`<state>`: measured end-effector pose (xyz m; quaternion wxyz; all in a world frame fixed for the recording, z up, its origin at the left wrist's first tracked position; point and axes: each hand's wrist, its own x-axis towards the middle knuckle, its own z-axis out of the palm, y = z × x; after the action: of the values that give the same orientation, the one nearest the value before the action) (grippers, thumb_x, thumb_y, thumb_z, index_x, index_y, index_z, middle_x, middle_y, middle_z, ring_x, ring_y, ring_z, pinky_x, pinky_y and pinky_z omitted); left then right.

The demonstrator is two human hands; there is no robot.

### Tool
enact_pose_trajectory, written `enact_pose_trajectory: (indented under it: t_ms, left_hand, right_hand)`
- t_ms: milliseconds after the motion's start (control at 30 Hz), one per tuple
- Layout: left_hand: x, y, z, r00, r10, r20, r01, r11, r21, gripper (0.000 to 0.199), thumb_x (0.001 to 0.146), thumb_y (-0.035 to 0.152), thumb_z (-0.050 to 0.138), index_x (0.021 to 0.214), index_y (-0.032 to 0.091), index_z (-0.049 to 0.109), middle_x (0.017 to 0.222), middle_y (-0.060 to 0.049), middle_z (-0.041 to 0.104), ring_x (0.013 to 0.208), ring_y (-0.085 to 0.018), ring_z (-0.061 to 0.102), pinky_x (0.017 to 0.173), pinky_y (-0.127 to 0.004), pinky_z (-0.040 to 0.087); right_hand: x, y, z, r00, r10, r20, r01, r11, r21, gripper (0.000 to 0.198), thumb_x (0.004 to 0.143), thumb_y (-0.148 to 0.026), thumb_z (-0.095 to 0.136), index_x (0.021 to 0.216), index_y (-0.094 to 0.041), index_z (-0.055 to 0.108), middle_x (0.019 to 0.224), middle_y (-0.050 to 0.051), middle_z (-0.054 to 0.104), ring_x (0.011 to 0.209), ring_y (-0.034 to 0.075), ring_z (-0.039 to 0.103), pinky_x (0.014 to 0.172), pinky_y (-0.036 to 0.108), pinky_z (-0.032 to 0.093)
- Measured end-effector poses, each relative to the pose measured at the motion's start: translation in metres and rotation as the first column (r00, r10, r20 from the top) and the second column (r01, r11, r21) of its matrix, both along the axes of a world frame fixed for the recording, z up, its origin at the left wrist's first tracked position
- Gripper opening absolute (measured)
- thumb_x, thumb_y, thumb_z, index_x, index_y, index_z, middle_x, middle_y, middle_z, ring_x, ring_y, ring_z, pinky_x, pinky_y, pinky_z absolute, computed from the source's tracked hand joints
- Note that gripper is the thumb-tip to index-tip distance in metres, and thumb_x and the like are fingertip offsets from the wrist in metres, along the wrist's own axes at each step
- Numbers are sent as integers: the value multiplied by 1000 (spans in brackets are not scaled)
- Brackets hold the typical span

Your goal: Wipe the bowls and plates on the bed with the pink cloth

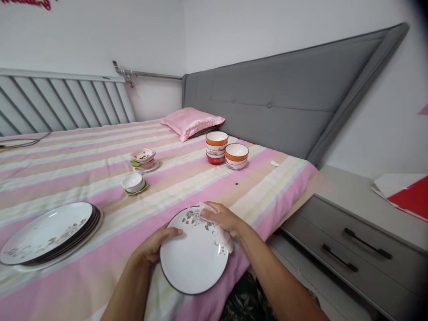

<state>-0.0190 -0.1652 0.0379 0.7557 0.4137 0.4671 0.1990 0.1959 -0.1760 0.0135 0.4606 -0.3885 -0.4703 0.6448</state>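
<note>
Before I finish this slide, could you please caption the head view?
Left hand holds a round, dark-rimmed white plate; right hand holds a pale pink cloth against it.

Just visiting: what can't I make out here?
All in the head view:
Underside of the plate: turned from the camera.
Most fingers of the left hand: behind the plate.
Plate's upper right: covered by the right hand and pink cloth.
Wall lettering: cut off by the top edge.
Dark speck on the bed: too small to identify.

a grey headboard (267,98) and white radiator (63,100) flank a bed (187,174) against pale walls (284,26).
</note>
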Motion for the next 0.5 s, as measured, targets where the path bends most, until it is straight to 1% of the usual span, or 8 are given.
enact_pose_trajectory:
  t_ms: [67,133,200,267,333,400,433,500]
  left_hand:
    - [0,0,2,1000,-2,-23,1,999,-44,27,55,31,73,66,8,66,57,-11,68,48,-19,62,49,-27,49]
    - [-1,0,3,1000,-18,-22,17,997,-74,24,55,30,73,63,9,65,55,-10,68,47,-19,61,47,-26,48]
    - [-1,1,3,1000,-25,-7,24,994,-103,22,56,28,73,62,8,65,52,-10,66,46,-18,61,49,-26,48]
    - [-2,2,1,999,15,45,-9,991,-135,25,60,29,73,68,7,67,55,-10,68,49,-20,63,53,-27,50]
    - [-4,6,-1,985,87,152,-58,980,-188,36,68,39,69,82,6,68,66,-13,71,59,-24,67,60,-32,53]
    - [-7,10,-2,935,179,307,-113,969,-220,52,74,52,60,100,7,66,79,-15,73,74,-29,69,71,-39,53]
    - [-8,12,-3,895,228,384,-150,963,-223,58,76,56,56,106,8,64,84,-15,73,81,-31,69,76,-42,53]
    - [-7,15,-4,796,317,515,-252,948,-194,61,77,59,53,110,9,62,92,-16,72,91,-33,67,83,-45,50]
  right_hand:
    - [-2,-2,0,999,20,30,-20,1000,-2,38,70,-44,72,97,-19,62,82,-1,62,75,11,57,67,22,43]
    - [-3,-3,1,998,59,28,-59,998,-16,38,69,-43,72,98,-20,62,82,-1,63,76,12,58,69,22,44]
    - [-5,-4,1,996,91,11,-91,996,-23,38,68,-42,74,96,-19,63,81,-1,63,75,12,59,69,23,44]
    - [-8,-3,1,997,71,-15,-71,997,-16,37,66,-41,75,93,-18,63,79,-1,64,71,11,58,65,22,44]
    - [-10,0,0,998,-10,-61,9,1000,-26,36,64,-39,76,89,-16,64,76,0,64,67,11,58,63,22,44]
    - [-13,5,-2,978,-157,-138,149,987,-66,37,61,-37,78,87,-15,64,72,1,64,64,13,58,60,23,46]
    - [-15,8,-3,954,-243,-175,231,969,-89,38,60,-38,78,86,-14,64,72,1,65,64,14,59,61,25,47]
    - [-18,15,-6,880,-416,-228,398,909,-124,39,62,-41,76,88,-15,62,75,3,66,68,16,61,64,27,50]
